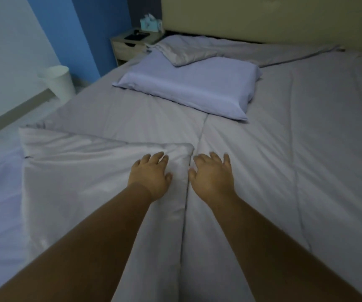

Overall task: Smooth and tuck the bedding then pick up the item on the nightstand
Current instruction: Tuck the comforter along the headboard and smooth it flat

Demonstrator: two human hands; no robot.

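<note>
Both palms are being pressed flat on the grey duvet point(284, 149), fingers spread and nothing being gripped — the left hand point(151, 174) on the folded-over flap point(88, 171), the right hand point(214, 176) just beside it across the fold's edge. A lilac pillow point(188, 88) is being left lying farther up the bed. The nightstand point(127, 47) is being seen at the far left corner, beside the headboard point(263, 18) — a dark flat item point(137, 36) and a teal tissue box point(150, 23) are being carried on it.

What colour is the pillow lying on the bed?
Pale lavender-blue pillow, plain with no pattern; the head view shows it.
</note>
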